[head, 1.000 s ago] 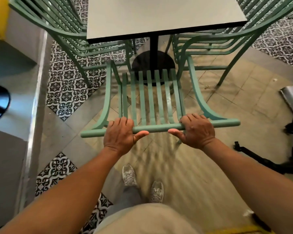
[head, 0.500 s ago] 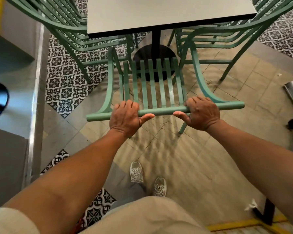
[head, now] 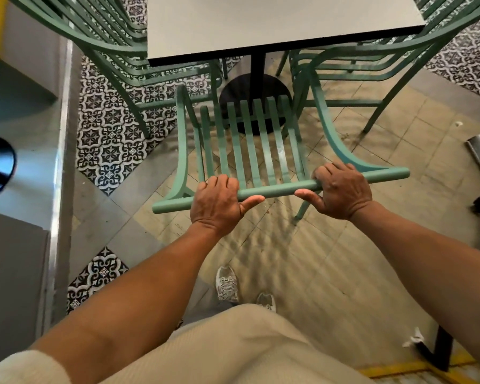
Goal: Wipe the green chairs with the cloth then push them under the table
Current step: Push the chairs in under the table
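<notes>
Two bare hands grip the top rail of a green slatted chair (head: 250, 145) seen from above, the left hand (head: 219, 205) and the right hand (head: 342, 191) each curled over the rail with fingers wrapped on its far side and thumbs stretched along the near side toward each other. The chair's seat end points toward a white square table (head: 275, 20), its far edge at the table's near edge, above the round black pedestal base (head: 233, 87). Two more green chairs flank the path: a left chair (head: 100, 42) tucked at the table's left side and a right chair (head: 372, 65) at its right, their legs and rails standing just beside the held chair's armrests. Patterned black-and-white tiles (head: 108, 139) border plain beige floor tiles (head: 399, 128). At near centre, grey sneakers (head: 227, 284) and a beige garment (head: 233, 347) show below the forearms. At far left lies a steel ledge (head: 58, 162) beside a dark round object. No cloth appears in either hand.
</notes>
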The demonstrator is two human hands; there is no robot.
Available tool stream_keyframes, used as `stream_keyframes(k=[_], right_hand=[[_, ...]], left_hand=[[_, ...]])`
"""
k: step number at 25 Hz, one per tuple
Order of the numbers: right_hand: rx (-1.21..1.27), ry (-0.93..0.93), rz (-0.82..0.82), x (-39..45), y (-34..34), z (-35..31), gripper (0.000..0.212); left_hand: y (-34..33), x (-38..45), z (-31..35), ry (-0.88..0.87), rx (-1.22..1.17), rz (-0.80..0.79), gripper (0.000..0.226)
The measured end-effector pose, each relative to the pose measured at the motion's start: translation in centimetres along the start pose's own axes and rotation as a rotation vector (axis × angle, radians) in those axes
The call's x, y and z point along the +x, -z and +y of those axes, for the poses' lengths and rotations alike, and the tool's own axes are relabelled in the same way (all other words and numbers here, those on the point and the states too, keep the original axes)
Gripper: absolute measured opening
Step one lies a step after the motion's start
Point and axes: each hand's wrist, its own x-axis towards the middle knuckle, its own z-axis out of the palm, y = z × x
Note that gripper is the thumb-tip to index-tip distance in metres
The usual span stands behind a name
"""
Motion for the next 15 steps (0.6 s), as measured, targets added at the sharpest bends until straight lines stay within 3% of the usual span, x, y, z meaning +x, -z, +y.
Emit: stream_keyframes(k=[15], right_hand=[[-0.025,-0.084,-0.078,1.0,0.1,-0.2,0.067]], left_hand=[[-0.1,1.4,-0.9,-0.043,-0.015,0.066,0.062]])
